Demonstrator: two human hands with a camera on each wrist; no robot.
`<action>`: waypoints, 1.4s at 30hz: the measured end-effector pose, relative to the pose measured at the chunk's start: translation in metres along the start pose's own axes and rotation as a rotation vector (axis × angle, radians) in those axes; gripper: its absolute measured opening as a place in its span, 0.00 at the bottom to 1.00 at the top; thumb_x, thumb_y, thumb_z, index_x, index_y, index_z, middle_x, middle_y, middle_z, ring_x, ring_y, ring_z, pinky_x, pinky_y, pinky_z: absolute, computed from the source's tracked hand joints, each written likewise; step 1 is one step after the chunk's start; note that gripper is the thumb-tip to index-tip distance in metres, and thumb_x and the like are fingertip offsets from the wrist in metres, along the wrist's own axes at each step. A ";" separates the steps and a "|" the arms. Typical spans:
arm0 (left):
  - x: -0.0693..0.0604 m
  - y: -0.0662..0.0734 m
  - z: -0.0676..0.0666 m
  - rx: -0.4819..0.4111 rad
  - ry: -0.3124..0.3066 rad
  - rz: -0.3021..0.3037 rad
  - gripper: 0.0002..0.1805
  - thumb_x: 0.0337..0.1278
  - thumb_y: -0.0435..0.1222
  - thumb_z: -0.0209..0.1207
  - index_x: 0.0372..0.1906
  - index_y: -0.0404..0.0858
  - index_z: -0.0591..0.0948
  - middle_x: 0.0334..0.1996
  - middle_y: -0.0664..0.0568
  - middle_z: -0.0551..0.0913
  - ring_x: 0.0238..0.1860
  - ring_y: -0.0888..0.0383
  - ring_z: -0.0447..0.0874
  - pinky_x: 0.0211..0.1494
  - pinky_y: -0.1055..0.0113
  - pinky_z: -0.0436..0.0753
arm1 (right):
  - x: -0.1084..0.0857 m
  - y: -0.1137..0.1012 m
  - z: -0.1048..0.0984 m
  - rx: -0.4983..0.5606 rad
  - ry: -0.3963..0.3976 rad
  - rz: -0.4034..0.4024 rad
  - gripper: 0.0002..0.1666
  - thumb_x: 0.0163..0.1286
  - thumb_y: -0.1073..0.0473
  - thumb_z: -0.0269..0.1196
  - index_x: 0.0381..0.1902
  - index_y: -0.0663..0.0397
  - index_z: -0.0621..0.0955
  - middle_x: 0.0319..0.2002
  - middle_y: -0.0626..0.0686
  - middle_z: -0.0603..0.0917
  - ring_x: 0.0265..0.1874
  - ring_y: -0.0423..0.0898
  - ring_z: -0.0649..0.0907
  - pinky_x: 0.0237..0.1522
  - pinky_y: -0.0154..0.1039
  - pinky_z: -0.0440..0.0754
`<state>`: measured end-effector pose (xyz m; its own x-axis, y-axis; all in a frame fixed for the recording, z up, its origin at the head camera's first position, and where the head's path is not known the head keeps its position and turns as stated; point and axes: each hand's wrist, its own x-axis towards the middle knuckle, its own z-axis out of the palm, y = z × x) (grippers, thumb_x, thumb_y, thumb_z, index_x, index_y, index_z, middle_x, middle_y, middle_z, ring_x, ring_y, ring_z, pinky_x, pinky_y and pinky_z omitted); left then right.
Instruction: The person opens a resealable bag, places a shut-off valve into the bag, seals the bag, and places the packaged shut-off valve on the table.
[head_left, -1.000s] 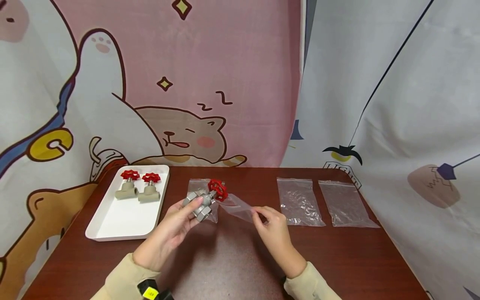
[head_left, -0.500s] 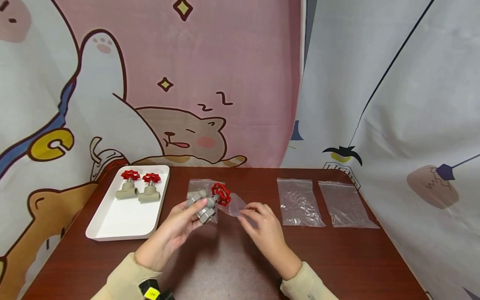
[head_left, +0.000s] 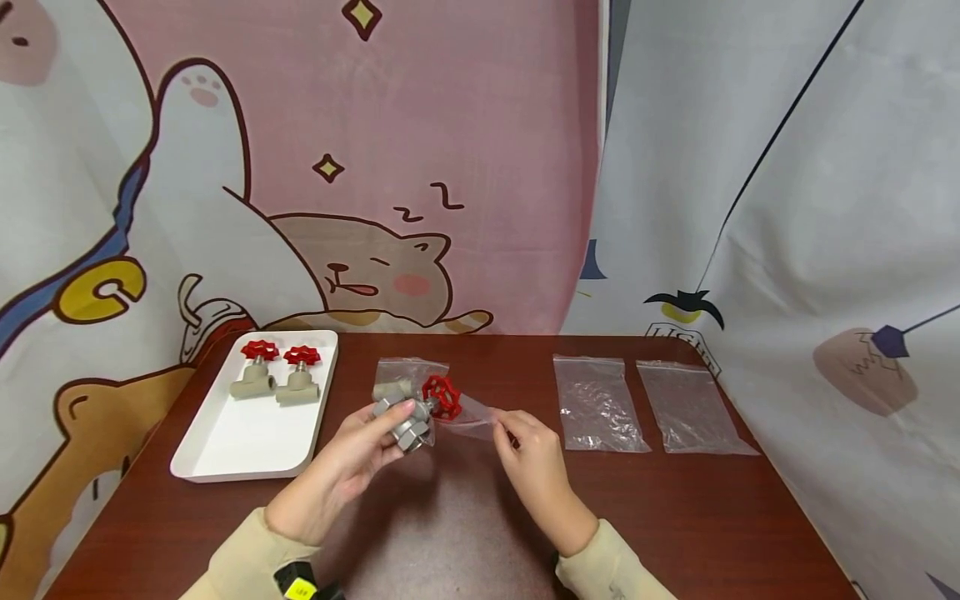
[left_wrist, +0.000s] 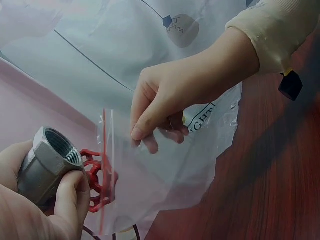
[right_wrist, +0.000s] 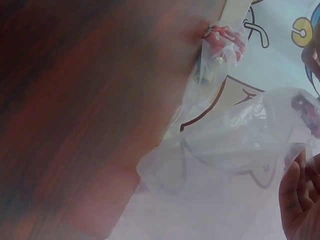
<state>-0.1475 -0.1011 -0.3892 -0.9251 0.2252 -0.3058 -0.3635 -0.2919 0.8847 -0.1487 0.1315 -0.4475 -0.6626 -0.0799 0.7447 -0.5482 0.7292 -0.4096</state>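
Observation:
My left hand (head_left: 345, 462) grips a silver metal valve (head_left: 410, 427) by its body, the red handwheel (head_left: 442, 397) pointing right. In the left wrist view the threaded end of the valve faces up, and the handwheel overlaps the red-striped mouth of a clear zip bag (left_wrist: 165, 175). My right hand (head_left: 536, 462) pinches this bag between thumb and fingers, to the right of the handwheel. How far the wheel sits inside is hard to tell. Behind the held valve, another clear bag (head_left: 412, 367) lies on the table with a beige valve (head_left: 393, 388) in it, partly hidden.
At the left, a white tray (head_left: 232, 446) holds two beige valves (head_left: 298, 387) with red handwheels. Two flat clear zip bags (head_left: 600, 404) lie side by side at the right of the brown table (head_left: 480, 533). A printed curtain (head_left: 487, 275) hangs behind the table.
My right hand has shifted left along the bag and pinches it again after loosening its fingers midway. The valve has moved slightly right and down with my left hand.

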 end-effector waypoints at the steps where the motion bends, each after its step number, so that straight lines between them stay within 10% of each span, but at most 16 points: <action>1: 0.000 0.000 -0.001 0.003 -0.003 -0.002 0.25 0.63 0.37 0.56 0.58 0.28 0.65 0.35 0.54 0.85 0.38 0.62 0.84 0.41 0.70 0.83 | 0.000 0.000 0.000 0.005 0.005 -0.001 0.08 0.57 0.68 0.64 0.34 0.57 0.87 0.29 0.48 0.87 0.24 0.36 0.81 0.24 0.25 0.77; 18: 0.001 -0.003 0.000 0.070 -0.052 -0.060 0.27 0.62 0.41 0.57 0.58 0.28 0.65 0.33 0.55 0.85 0.35 0.63 0.83 0.37 0.71 0.82 | 0.000 -0.010 0.007 0.035 -0.006 0.001 0.14 0.52 0.71 0.66 0.36 0.53 0.86 0.26 0.46 0.85 0.20 0.37 0.80 0.24 0.27 0.77; 29: 0.004 -0.006 -0.002 0.070 -0.004 -0.058 0.25 0.61 0.42 0.58 0.55 0.29 0.67 0.30 0.55 0.85 0.32 0.63 0.84 0.31 0.73 0.81 | -0.001 -0.012 0.004 -0.149 -0.108 -0.093 0.12 0.56 0.49 0.66 0.38 0.43 0.85 0.37 0.43 0.84 0.33 0.42 0.81 0.32 0.40 0.79; 42: 0.003 -0.006 -0.003 0.065 -0.019 -0.063 0.23 0.62 0.41 0.57 0.55 0.31 0.67 0.31 0.55 0.85 0.32 0.63 0.84 0.33 0.73 0.82 | 0.001 -0.010 0.007 0.013 0.029 -0.159 0.08 0.58 0.59 0.69 0.36 0.55 0.88 0.33 0.49 0.80 0.32 0.45 0.80 0.37 0.39 0.78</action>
<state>-0.1485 -0.1016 -0.3970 -0.8981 0.2594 -0.3552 -0.4123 -0.2153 0.8853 -0.1475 0.1193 -0.4468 -0.5518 -0.1741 0.8156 -0.6520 0.6999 -0.2916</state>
